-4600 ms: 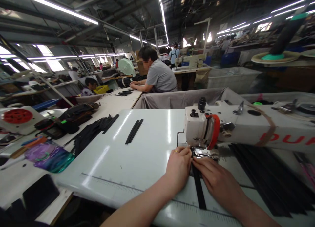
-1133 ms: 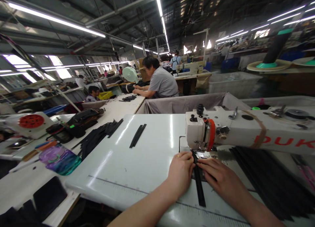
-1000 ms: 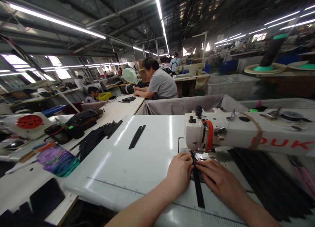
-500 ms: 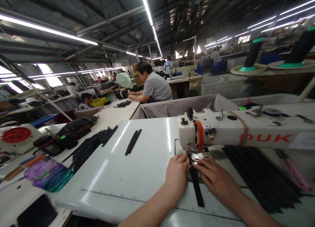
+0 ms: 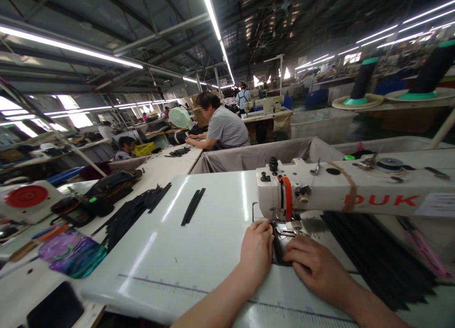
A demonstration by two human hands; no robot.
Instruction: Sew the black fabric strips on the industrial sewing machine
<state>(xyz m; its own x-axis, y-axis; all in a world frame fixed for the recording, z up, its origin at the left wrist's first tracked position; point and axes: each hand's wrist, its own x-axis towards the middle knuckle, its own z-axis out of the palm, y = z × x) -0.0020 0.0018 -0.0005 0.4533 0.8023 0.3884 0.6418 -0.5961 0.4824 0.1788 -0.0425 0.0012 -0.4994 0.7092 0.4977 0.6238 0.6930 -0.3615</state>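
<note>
**Black strip (image 5: 278,247) being flanked by left hand (image 5: 256,247) and right hand (image 5: 312,262)**

The strip's long axis is running from eleven toward five o'clock, its far end being hidden at the sewing machine (image 5: 320,188). Its left edge is being met by closely pressed left fingers at nine; its near end is being touched by bent right fingertips at five. Whether either hand is pinching cannot be told. Room is being offered by the tabletop (image 5: 213,252) toward nine; toward three, it is being limited by a strip pile (image 5: 377,254).

A sewing workshop, with sewing machines (image 5: 302,186), thread cones (image 5: 364,81), tube lights (image 5: 71,47) and seated workers (image 5: 227,126).
</note>
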